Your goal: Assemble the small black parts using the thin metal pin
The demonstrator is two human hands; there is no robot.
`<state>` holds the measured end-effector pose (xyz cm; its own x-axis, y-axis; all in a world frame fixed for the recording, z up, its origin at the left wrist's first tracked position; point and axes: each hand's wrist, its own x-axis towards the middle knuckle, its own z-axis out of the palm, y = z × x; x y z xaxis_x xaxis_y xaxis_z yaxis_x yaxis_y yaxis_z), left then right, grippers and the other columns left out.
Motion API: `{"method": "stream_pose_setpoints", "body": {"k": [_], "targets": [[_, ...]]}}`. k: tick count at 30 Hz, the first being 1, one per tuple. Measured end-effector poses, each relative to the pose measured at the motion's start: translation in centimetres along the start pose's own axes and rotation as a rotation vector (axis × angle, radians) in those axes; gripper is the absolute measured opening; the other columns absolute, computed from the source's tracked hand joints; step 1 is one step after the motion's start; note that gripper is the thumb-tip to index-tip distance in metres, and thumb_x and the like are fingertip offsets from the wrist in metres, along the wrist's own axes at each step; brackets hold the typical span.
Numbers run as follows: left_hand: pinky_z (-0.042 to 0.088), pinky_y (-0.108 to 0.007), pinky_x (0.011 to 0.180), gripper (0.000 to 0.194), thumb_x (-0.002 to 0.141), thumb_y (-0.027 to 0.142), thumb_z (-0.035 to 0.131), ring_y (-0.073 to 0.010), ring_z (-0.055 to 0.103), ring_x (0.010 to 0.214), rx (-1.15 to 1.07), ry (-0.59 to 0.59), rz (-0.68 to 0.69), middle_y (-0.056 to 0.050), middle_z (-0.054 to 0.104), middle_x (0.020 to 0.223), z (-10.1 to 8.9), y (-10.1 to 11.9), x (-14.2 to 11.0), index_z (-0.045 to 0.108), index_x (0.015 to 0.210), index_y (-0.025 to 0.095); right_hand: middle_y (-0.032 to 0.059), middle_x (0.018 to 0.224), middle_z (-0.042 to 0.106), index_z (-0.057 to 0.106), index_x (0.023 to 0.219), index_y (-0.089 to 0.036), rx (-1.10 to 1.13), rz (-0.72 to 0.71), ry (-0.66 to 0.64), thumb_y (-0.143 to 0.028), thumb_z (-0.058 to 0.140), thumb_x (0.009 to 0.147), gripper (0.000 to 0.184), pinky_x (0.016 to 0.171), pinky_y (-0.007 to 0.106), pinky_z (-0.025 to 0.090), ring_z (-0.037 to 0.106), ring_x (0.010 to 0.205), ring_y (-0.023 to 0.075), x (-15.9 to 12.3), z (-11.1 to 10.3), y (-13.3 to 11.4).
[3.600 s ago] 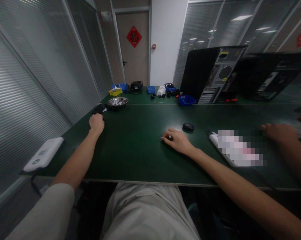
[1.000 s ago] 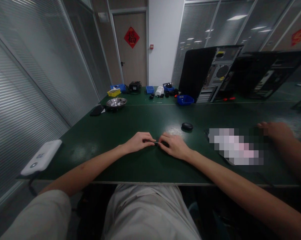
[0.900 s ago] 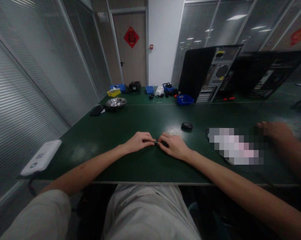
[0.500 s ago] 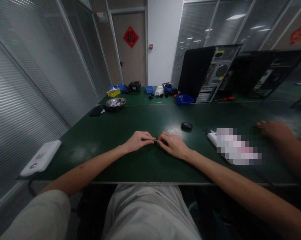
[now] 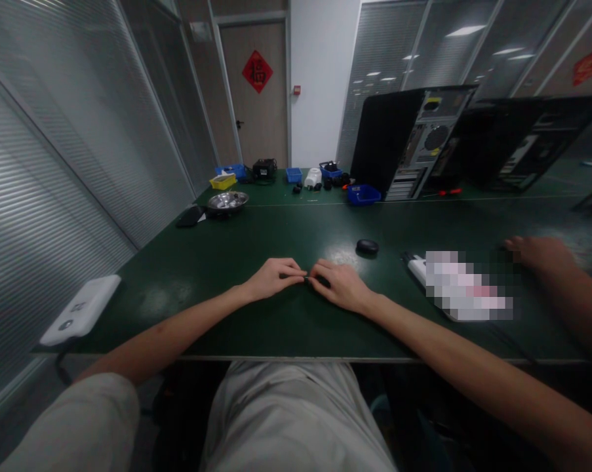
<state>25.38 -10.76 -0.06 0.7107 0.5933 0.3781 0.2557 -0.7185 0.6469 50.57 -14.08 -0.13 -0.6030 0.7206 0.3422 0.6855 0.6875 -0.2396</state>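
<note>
My left hand (image 5: pixel 275 276) and my right hand (image 5: pixel 339 283) meet just above the green table (image 5: pixel 256 328), fingertips almost touching. Both are closed in a pinch. Between the fingertips is a tiny dark piece (image 5: pixel 306 278), mostly covered and too small to name. Beyond my right hand lies a smooth black oval object (image 5: pixel 367 247), like a computer mouse or small case, with neither hand on it.
A white device (image 5: pixel 82 309) with a cable sits at the left edge. Right of me are a blurred-out white object (image 5: pixel 418 269) and another person's hand (image 5: pixel 541 255). Farther back stand a metal bowl (image 5: pixel 227 202), blue trays (image 5: pixel 363 195) and a black computer tower (image 5: pixel 389 141).
My hands stay nearly in place. The fingertips have drawn very slightly closer, and less of the small piece shows between them.
</note>
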Motion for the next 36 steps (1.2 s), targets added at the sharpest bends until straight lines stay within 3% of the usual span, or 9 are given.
{"method": "stream_pose_setpoints", "body": {"k": [6,10,19,26,31,36], "targets": [[0.052,-0.033,0.089,0.026,0.1,0.035,0.063,-0.0203,0.067,0.099,-0.082,0.086,-0.014,-0.009,0.072,0.109,0.3,0.6,0.2,0.08,0.114,0.022,0.0051,0.101,0.065,0.062,0.105,-0.022,0.136,0.027,0.084,-0.037,0.046,0.106,0.022,0.071,0.028,0.04,0.06,0.082,0.0165,0.2,0.0,-0.1],[0.051,-0.034,0.091,0.027,0.101,0.035,0.061,-0.0203,0.066,0.099,0.036,0.031,0.007,-0.009,0.071,0.109,-0.1,0.4,0.2,0.079,0.117,0.022,0.0043,0.1,0.065,0.064,0.103,-0.022,0.125,0.037,0.062,-0.037,0.05,0.105,0.02,0.071,0.028,0.04,0.06,0.081,0.0164,0.4,0.2,0.1],[0.047,-0.036,0.095,0.041,0.106,0.03,0.049,-0.0233,0.058,0.109,0.315,-0.122,0.08,-0.012,0.063,0.116,0.1,0.4,-0.1,0.062,0.144,0.022,0.0045,0.098,0.065,0.068,0.104,-0.023,-0.043,0.071,0.016,-0.037,0.055,0.102,0.019,0.066,0.029,0.034,0.058,0.077,0.0164,0.3,-0.3,1.2],[0.047,-0.036,0.095,0.04,0.105,0.028,0.049,-0.0237,0.058,0.108,0.324,-0.136,0.067,-0.012,0.064,0.116,-0.2,0.4,0.0,0.062,0.142,0.02,0.0056,0.099,0.064,0.071,0.102,-0.024,-0.146,0.085,-0.045,-0.038,0.056,0.1,0.02,0.061,0.03,0.028,0.055,0.07,0.0157,0.4,-0.6,1.1],[0.048,-0.036,0.097,0.026,0.101,0.029,0.06,-0.0217,0.061,0.107,0.213,-0.118,0.047,-0.009,0.069,0.112,-0.9,0.0,0.0,0.071,0.123,0.021,0.0052,0.097,0.065,0.072,0.1,-0.024,-0.114,0.161,-0.011,-0.039,0.056,0.101,0.022,0.062,0.03,0.03,0.057,0.075,0.0163,0.3,-0.9,1.7],[0.046,-0.039,0.107,0.025,0.103,0.026,0.057,-0.0215,0.059,0.121,0.223,-0.11,0.072,-0.009,0.067,0.127,-0.5,0.2,0.4,0.07,0.124,0.021,0.0041,0.095,0.066,0.072,0.097,-0.023,-0.074,0.224,0.014,-0.039,0.058,0.1,0.022,0.063,0.028,0.032,0.059,0.078,0.0163,0.4,-1.0,2.1]]}}
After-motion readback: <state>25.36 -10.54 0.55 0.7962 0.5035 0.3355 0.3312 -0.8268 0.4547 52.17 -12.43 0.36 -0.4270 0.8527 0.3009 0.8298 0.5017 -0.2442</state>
